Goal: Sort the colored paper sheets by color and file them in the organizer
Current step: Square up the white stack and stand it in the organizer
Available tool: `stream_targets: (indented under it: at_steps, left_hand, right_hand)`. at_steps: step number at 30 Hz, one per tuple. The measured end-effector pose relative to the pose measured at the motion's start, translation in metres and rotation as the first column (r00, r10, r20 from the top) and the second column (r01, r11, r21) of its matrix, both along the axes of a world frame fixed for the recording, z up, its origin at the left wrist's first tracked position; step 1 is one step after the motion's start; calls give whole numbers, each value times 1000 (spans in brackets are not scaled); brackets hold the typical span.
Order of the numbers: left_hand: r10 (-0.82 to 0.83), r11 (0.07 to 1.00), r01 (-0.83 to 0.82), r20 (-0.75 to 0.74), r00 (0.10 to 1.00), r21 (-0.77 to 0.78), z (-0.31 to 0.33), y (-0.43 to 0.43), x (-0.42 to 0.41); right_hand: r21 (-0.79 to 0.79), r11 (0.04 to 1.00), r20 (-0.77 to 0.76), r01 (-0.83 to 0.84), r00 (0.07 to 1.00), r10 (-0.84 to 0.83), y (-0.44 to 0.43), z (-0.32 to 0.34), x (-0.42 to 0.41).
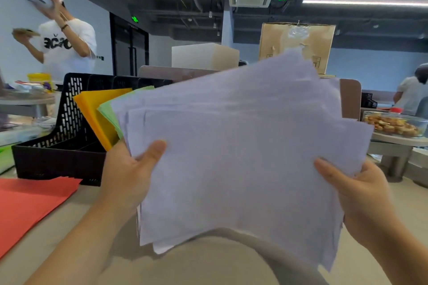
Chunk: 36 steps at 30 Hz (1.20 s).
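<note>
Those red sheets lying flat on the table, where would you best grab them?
Once the lavender sheets are filed, probably the long right edge of the red sheets, coming from the right: they lie flat, so fingers must slide under a free edge.

Lavender stack [243,146] blocks the organizer [69,127] slots.

Bright, even overhead strip light [364,1]; soft focus, wide-angle bending at edges.
</note>
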<state>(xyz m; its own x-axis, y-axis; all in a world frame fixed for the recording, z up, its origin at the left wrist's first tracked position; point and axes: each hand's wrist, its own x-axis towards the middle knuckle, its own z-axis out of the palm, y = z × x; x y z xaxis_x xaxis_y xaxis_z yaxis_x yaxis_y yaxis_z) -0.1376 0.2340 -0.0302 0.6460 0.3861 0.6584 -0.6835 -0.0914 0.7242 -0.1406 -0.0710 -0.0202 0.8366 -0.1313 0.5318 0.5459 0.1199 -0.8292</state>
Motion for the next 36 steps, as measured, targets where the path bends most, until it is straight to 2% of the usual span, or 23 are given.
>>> stream_targets:
  at_steps: [3,5,6,9,12,15,18,19,22,25,27,28,30,31,36]
  left_hand:
    - [-154,979,162,80,985,-120,3,1,0]
    - [-308,938,309,34,951,-155,-5,8,7]
    - [-338,932,329,-39,940,-150,-10,12,11]
    - [-251,968,240,-239,938,-75,-20,16,19]
    - [-165,986,169,-264,950,-11,-22,12,20]
    - [-108,994,101,-178,978,-48,-17,7,17]
    - [-164,976,152,-65,984,-153,-6,8,11]
    - [-208,968,200,-38,977,-150,-3,8,9]
    - [-255,964,246,-87,963,-97,-1,7,3]
    - [-121,992,118,-67,990,-43,-1,2,0]
    - [-20,1000,20,-14,1000,4,1,-3,-2]
    - [-12,1000,12,9,1000,-1,3,-5,-4]
    - [-53,998,54,21,998,-27,5,-3,-4]
    - [-97,995,97,5,995,-36,5,0,-2]
    - [-206,975,191,-146,968,-111,-4,9,7]
  right_hand:
    - [-60,995,90,-76,993,81,0,8,-4]
    - [-67,980,37,-186,981,189,-7,3,0]
    - [-49,977,-25,-208,978,207,-11,-1,3]
    - [-40,982,-235,-187,957,173,-21,-14,12]
    - [-140,981,-363,-131,929,72,-21,-26,18]
    - [-76,997,-259,-16,966,-4,-18,-21,17]
    - [-23,998,-127,-57,990,53,-16,-4,7]
    - [-57,994,-103,-92,991,86,-15,1,3]
    - [-211,968,-98,-135,988,117,-10,3,-3]
    - [-239,970,-41,-47,998,38,-3,-3,-2]
    - [-222,974,26,35,999,-29,0,-2,-3]
    - [-191,981,40,22,999,-15,-1,0,-4]
    - [-144,989,51,-32,998,40,0,5,-7]
    - [-169,983,45,-74,996,83,-1,6,-6]
    - [-196,959,-128,-203,975,180,-5,-6,1]
